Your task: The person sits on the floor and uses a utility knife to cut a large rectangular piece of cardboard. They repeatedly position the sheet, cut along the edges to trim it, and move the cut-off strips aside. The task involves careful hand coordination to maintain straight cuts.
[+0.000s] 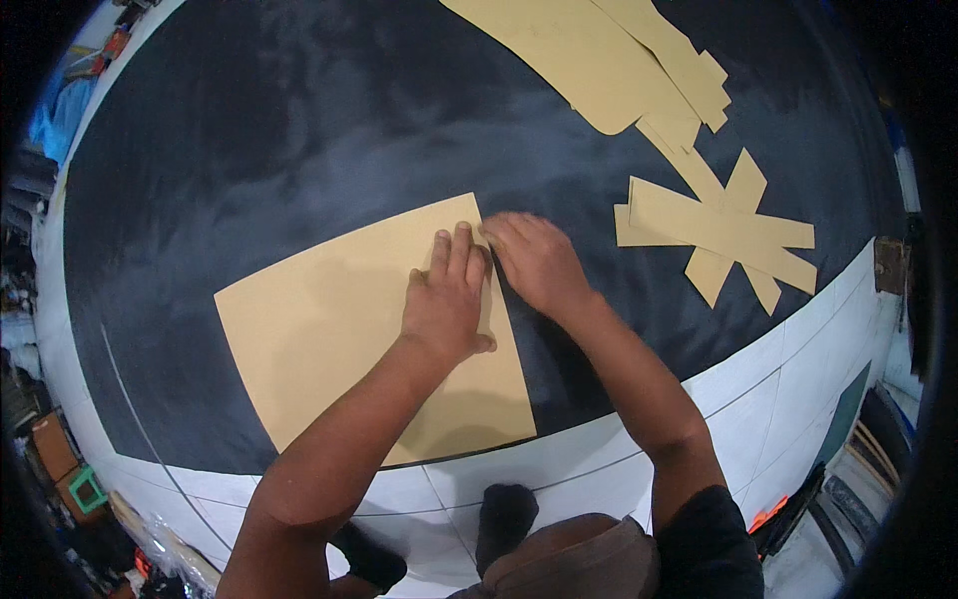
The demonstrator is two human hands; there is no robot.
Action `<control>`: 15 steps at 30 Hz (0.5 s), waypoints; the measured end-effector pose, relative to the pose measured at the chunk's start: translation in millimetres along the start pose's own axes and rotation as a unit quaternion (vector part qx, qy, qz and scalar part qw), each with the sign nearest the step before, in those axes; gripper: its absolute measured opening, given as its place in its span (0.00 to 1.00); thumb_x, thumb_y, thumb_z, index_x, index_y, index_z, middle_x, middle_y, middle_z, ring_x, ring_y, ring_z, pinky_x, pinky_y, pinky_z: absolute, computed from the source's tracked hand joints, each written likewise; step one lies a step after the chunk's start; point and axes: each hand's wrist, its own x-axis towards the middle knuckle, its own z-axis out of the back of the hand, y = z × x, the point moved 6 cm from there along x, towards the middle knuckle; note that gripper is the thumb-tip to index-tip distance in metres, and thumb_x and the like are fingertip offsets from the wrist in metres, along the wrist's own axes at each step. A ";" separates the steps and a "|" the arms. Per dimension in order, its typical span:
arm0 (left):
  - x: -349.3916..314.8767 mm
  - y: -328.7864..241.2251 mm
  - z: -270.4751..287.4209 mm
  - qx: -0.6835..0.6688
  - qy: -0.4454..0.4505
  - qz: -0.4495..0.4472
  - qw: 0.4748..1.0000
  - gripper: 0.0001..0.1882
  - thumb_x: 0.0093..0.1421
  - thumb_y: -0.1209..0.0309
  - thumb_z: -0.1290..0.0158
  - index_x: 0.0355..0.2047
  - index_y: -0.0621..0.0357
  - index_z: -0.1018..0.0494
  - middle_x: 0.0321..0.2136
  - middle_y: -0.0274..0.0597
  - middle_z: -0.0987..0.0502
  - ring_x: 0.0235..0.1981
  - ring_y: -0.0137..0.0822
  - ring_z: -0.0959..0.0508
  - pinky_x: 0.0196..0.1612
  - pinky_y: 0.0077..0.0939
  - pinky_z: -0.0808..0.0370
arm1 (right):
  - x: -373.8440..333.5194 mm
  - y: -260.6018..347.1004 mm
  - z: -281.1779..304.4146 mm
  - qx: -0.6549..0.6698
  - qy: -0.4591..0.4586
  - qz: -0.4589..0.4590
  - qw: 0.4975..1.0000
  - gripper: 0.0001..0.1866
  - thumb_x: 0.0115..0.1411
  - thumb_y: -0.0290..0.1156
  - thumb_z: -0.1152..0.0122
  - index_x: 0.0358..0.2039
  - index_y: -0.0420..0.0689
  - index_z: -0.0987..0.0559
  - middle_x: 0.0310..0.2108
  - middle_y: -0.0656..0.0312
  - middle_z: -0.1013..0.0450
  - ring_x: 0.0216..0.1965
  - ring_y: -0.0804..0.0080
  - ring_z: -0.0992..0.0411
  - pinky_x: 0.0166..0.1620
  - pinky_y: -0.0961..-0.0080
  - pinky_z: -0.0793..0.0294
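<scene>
Left hand (445, 304): laid flat on tan sheet (319, 344), near side of black material (289, 200) | Right hand (539, 262): curled at sheet's right edge, contents cannot be told | Step: edge-marking or cutting, presumably | Next: sheet should be held steady

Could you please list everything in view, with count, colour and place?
Four-sided card panel: one, tan, lower centre, on the sheet
Black sheet: one, black, on the floor
Card strips: at least four, tan, crossed in a pile at right
Shaped card pieces: at least two, tan, overlapping, top right
Tiled floor: one, white, around the sheet
Blue plastic: blue, upper left, count unclear
Other rim clutter: too small to tell
Feet: two, dark-covered, bottom centre
Left hand: one, flat on the panel
Right hand: one, at its right edge
</scene>
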 end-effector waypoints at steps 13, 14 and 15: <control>-24.5 16.0 -5.7 -0.149 -0.104 -0.045 0.982 0.58 0.44 0.44 0.28 0.69 0.58 0.41 0.73 0.58 0.50 0.75 0.56 0.48 0.70 0.48 0.35 | -61.9 0.0 37.7 0.030 -0.046 -0.104 0.993 0.12 0.63 0.27 0.45 0.45 0.43 0.20 0.46 0.55 0.21 0.51 0.56 0.25 0.55 0.56 0.29; -40.1 22.1 -18.7 -0.142 -0.108 -0.072 0.981 0.53 0.48 0.45 0.30 0.68 0.53 0.39 0.74 0.57 0.51 0.75 0.56 0.49 0.72 0.51 0.42 | -71.4 -10.0 42.3 0.080 -0.064 -0.176 0.979 0.12 0.64 0.27 0.44 0.46 0.42 0.20 0.47 0.55 0.22 0.52 0.56 0.25 0.57 0.56 0.30; -61.6 30.8 -30.2 -0.135 -0.113 -0.100 0.979 0.48 0.51 0.46 0.33 0.68 0.48 0.38 0.74 0.55 0.52 0.75 0.57 0.50 0.74 0.55 0.49 | -81.7 -19.4 46.2 0.128 -0.083 -0.247 0.957 0.11 0.64 0.27 0.44 0.47 0.42 0.20 0.48 0.55 0.22 0.53 0.55 0.26 0.58 0.55 0.31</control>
